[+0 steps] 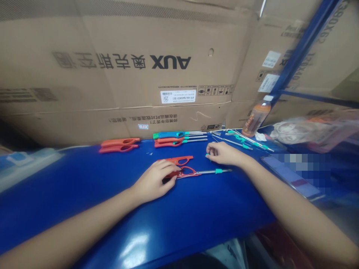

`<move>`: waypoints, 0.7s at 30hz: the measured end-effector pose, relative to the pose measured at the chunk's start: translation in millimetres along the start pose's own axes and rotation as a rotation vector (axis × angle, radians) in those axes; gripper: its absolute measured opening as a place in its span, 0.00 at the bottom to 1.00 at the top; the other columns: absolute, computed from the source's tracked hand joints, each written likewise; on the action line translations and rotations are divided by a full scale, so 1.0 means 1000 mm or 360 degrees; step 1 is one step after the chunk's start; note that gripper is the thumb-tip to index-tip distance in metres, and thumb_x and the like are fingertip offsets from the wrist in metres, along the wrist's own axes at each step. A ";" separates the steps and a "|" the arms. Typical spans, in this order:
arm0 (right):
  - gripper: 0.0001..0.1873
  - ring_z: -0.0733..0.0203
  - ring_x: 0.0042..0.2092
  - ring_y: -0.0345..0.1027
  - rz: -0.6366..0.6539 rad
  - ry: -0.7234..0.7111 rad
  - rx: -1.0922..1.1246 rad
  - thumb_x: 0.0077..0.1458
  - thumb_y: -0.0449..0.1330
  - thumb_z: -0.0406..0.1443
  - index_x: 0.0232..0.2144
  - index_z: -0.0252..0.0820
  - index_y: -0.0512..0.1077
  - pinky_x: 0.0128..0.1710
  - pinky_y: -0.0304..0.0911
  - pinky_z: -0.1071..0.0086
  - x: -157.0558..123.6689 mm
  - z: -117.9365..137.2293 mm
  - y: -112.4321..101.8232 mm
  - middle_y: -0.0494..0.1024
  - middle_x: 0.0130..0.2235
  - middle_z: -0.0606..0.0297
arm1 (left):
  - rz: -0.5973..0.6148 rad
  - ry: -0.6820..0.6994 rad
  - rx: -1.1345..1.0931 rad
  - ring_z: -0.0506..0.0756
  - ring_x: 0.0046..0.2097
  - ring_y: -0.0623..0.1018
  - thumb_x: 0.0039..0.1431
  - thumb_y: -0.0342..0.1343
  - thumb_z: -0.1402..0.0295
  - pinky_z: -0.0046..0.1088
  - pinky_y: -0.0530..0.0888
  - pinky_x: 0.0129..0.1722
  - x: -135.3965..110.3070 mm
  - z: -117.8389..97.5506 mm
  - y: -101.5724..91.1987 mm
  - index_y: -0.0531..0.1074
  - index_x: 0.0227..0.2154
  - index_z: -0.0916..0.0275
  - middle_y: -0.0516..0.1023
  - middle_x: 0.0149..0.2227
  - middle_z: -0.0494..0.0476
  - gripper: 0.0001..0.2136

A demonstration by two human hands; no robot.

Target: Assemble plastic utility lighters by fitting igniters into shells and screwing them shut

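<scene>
My left hand (pixel 155 180) is closed around the handle of an opened red long-nose lighter (pixel 188 172). From its front a metal tube with a teal piece on it points right. Just behind lies another red handle half (pixel 183 160), partly hidden by my fingers. My right hand (pixel 223 153) is pinched beyond the tube, apart from it. A small teal piece (pixel 207 155) shows at its fingertips; the rest of that piece is hidden. Several metal tubes with teal pieces (pixel 244 141) lie behind my right hand.
Red handle shells (pixel 119 145) and a stack of blue and red lighters (pixel 169 139) line the back of the blue table (pixel 112 216). A drink bottle (pixel 257 116), plastic bags (pixel 297 130) and a phone (pixel 293 175) are on the right. Cardboard (pixel 117 89) walls the back.
</scene>
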State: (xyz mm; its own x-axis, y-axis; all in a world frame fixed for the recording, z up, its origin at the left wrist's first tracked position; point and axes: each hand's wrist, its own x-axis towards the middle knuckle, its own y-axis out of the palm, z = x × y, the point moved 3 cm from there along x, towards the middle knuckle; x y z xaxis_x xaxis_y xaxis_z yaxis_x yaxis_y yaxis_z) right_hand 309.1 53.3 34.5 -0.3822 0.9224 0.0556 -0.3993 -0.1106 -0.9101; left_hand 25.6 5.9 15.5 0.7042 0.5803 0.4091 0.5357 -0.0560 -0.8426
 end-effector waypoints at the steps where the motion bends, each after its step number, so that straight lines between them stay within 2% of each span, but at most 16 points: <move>1: 0.05 0.63 0.28 0.66 0.0022 -0.0023 0.0028 0.56 0.60 0.36 0.34 0.40 0.72 0.29 0.59 0.71 0.000 0.001 0.001 0.75 0.27 0.66 | 0.0004 -0.0004 0.0002 0.59 0.54 0.77 0.65 0.53 0.70 0.42 0.72 0.56 0.000 0.000 0.000 0.75 0.50 0.57 0.80 0.50 0.57 0.13; 6: 0.14 0.63 0.32 0.67 0.0036 -0.0216 0.0043 0.51 0.58 0.28 0.41 0.40 0.74 0.33 0.63 0.70 0.000 0.004 0.002 0.75 0.32 0.64 | 0.0009 0.0003 0.0008 0.59 0.54 0.77 0.65 0.54 0.70 0.42 0.72 0.56 -0.001 0.000 -0.001 0.75 0.49 0.57 0.81 0.50 0.58 0.12; 10: 0.15 0.61 0.37 0.68 -0.0088 -0.0354 -0.0028 0.50 0.56 0.25 0.39 0.40 0.74 0.39 0.66 0.67 0.000 0.000 0.001 0.76 0.39 0.60 | 0.0014 0.0011 0.0008 0.59 0.53 0.77 0.64 0.54 0.70 0.41 0.72 0.55 -0.001 -0.001 -0.001 0.75 0.49 0.57 0.81 0.50 0.57 0.12; 12: 0.15 0.61 0.37 0.69 -0.0120 -0.0285 0.0037 0.49 0.57 0.25 0.40 0.40 0.74 0.39 0.68 0.66 0.001 -0.003 0.001 0.77 0.39 0.60 | 0.0002 0.0006 0.0011 0.59 0.53 0.78 0.64 0.54 0.70 0.41 0.72 0.55 -0.001 -0.001 -0.001 0.75 0.49 0.57 0.81 0.49 0.57 0.12; 17: 0.11 0.59 0.34 0.76 -0.0209 0.0183 0.0596 0.54 0.62 0.31 0.41 0.40 0.75 0.33 0.74 0.65 0.006 -0.010 0.007 0.81 0.35 0.59 | -0.0044 -0.0010 0.0031 0.59 0.52 0.78 0.64 0.55 0.70 0.40 0.73 0.54 -0.001 0.001 0.000 0.75 0.49 0.57 0.81 0.49 0.58 0.12; 21: 0.06 0.60 0.27 0.76 -0.0142 0.0280 0.0654 0.59 0.59 0.34 0.38 0.39 0.73 0.29 0.75 0.65 0.008 -0.006 0.012 0.81 0.29 0.59 | -0.0028 -0.0003 0.0065 0.59 0.50 0.79 0.64 0.60 0.59 0.39 0.75 0.50 0.000 0.007 -0.003 0.76 0.49 0.57 0.81 0.49 0.58 0.14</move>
State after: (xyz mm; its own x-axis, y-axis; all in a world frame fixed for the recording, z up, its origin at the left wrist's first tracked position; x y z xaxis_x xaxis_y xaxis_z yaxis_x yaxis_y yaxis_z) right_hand 306.4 62.0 21.5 -0.1977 0.9800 0.0235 -0.7355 -0.1324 -0.6645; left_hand 20.6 11.5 16.0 0.6941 0.5824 0.4232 0.5285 -0.0129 -0.8489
